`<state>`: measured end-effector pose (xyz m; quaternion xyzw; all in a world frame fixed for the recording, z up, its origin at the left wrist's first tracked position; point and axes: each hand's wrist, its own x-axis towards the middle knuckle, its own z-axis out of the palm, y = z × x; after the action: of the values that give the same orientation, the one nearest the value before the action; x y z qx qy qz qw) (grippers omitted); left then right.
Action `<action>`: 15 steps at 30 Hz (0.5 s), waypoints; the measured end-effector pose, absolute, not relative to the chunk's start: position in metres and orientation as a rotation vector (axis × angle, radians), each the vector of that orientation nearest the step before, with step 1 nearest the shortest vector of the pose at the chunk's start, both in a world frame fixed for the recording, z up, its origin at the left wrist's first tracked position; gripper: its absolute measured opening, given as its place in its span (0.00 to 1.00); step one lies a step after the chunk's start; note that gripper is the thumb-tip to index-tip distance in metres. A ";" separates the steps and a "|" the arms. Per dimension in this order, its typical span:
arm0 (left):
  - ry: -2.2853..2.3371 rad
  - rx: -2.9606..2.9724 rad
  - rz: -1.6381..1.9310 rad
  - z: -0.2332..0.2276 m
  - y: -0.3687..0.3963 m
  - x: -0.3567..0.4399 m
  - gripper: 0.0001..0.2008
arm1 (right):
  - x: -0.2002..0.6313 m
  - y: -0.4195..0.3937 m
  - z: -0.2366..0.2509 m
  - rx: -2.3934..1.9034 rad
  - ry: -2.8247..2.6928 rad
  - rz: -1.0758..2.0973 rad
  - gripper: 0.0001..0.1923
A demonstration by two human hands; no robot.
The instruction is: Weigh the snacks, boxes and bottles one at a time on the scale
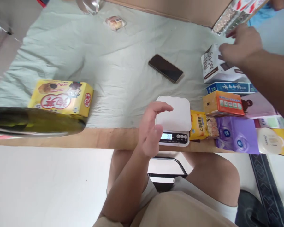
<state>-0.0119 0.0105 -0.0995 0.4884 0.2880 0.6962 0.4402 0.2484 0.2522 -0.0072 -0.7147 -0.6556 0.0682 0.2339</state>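
My left hand (151, 130) hovers at the left edge of a white kitchen scale (174, 113), its fingers curved and apart, holding nothing. Figures resembling 32 glow on the scale's display. On the right, my right hand (243, 44) reaches over a white "Super Meal" box (214, 64). Its thumb and fingers are spread near clear plastic food packets (227, 19) at the back; whether a fingertip touches one I cannot tell. A dark phone (165, 67) lies on the cloth between both hands.
Right of the scale sit a yellow packet (198, 124), an orange box (223, 104), a blue box (229, 87) and a purple pack (238, 134). At left are a yellow box (61, 97) and a dark green elongated object (35, 121). A small wrapped snack (115, 23) lies farther back.
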 end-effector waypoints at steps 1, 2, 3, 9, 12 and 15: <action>0.743 1.166 1.750 -0.098 0.009 -0.014 0.25 | 0.221 0.244 -0.010 -1.939 -1.932 0.213 0.21; 0.775 1.095 1.777 -0.096 0.008 -0.016 0.25 | 0.192 0.234 -0.015 -1.879 -2.076 0.250 0.19; 0.806 1.001 1.814 -0.094 0.006 -0.020 0.24 | 0.161 0.223 -0.020 -1.775 -2.212 0.276 0.19; 0.920 0.574 2.117 -0.079 -0.002 -0.052 0.22 | -0.015 0.152 -0.055 -1.170 -2.748 0.548 0.35; 0.939 0.482 2.223 -0.074 -0.006 -0.067 0.22 | -0.074 0.130 -0.064 -0.896 -2.866 0.628 0.38; 0.953 0.478 2.240 -0.071 -0.010 -0.078 0.23 | -0.107 0.121 -0.069 -0.755 -2.991 0.596 0.46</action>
<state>-0.0782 -0.0095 -0.0715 0.1821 0.3635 0.8541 0.3245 -0.1073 0.1208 -0.0692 -0.2402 -0.9520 0.1896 0.0001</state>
